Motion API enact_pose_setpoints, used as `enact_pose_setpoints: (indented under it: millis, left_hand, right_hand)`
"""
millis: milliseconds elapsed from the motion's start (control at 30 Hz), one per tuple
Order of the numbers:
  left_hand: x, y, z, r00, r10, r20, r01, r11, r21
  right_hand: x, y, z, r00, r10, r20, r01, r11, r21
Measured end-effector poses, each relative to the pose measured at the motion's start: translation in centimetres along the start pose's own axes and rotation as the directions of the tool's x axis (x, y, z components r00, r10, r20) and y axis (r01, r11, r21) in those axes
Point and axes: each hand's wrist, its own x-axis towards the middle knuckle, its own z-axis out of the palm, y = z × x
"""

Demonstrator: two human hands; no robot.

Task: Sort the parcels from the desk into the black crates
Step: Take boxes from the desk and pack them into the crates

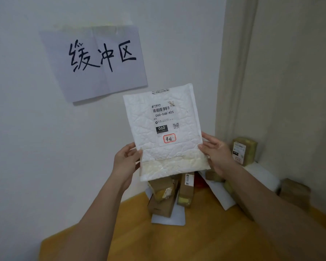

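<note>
Head view: a white padded envelope [164, 129] is held up in front of the wall, lifted well above the desk [139, 238], its printed side turned to the camera. It is gripped at its lower left edge by the left hand [125, 162], thumb laid on the front and fingers curled behind, and at its lower right edge by the right hand [215, 153], thumb on the front face and fingers wrapped round the back. A shipping label [165, 122] is seen on the envelope, marked with a barcode, the code 060-06B-A05, a black box reading 060, a small square code and a red-framed stamp near the bottom. The lower strip of the envelope is yellowed and stained. Behind it, a folded sheet of paper [100, 61] with three large handwritten black characters is stuck to the white wall. Below the envelope, on the yellow-orange desk, a heap of parcels is piled against the wall: brown cardboard boxes [162, 200] taped in yellow, resting on a flat white mailer [167, 217], and another white mailer [224, 196] leaned beside them, partly hidden by the right forearm. Further right, in the corner, a small brown box [244, 150] with a label is stood on a white packet [262, 174], and one more brown box [294, 193], blurred, is set at the edge.
</note>
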Motion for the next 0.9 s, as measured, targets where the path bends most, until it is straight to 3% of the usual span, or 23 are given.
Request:
enact_pose_setpoints:
  millis: [100,367,700,900]
  left_hand:
    - [-0.8,-1.5,-2.1,0.998,-0.023,-0.051,0.023,1.0,0.006]
    - [-4.7,-4.2,-8.4,0.966,-0.102,-0.239,0.115,0.992,0.043]
    - [-12.6,-8.9,-16.8,0.789,-0.222,-0.573,0.299,0.953,0.041]
    - [-20.6,-9.0,-22.3,0.677,-0.303,-0.671,0.333,0.939,-0.089]
  right_hand:
    - [-0.6,2.5,0.8,0.999,0.045,0.002,-0.045,0.999,-0.029]
    - [-0.4,8.2,5.9,0.966,0.185,0.182,-0.163,0.978,-0.127]
    - [-3.3,16.3,13.3,0.825,0.381,0.417,-0.256,0.91,-0.325]
    - [-8.6,19.8,19.0,0.734,0.423,0.531,-0.173,0.873,-0.456]
